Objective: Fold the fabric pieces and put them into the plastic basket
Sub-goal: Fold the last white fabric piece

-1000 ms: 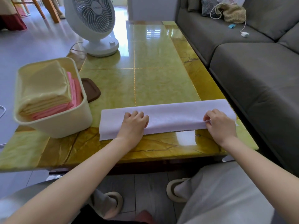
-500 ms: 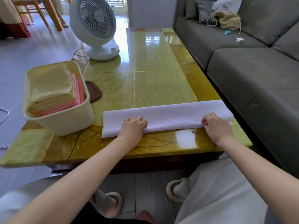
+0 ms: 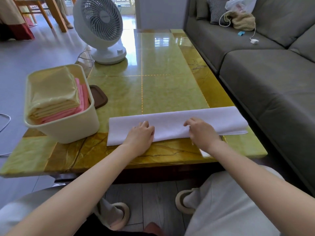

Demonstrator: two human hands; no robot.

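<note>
White cloth (image 3: pixel 213 122) lies as a long folded strip on the bench (image 3: pixel 162 86), beside the basket (image 3: pixel 68 132). Right hand (image 3: pixel 202 132) has moved from the strip's end to mid-length. Left hand (image 3: pixel 139 136) grips the near edge with curled fingers; the right fingers' hold cannot be told. Crosswise fold probably next.

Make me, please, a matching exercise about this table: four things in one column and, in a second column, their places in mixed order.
Things
1. white cloth
2. fan
3. yellow cloth
4. brown mat

Places
A. inside the basket
B. upright at the far left of the table
C. under the left hand and the right hand
D. flat beside the basket, partly hidden by it

Pairs: 1-C, 2-B, 3-A, 4-D
</note>
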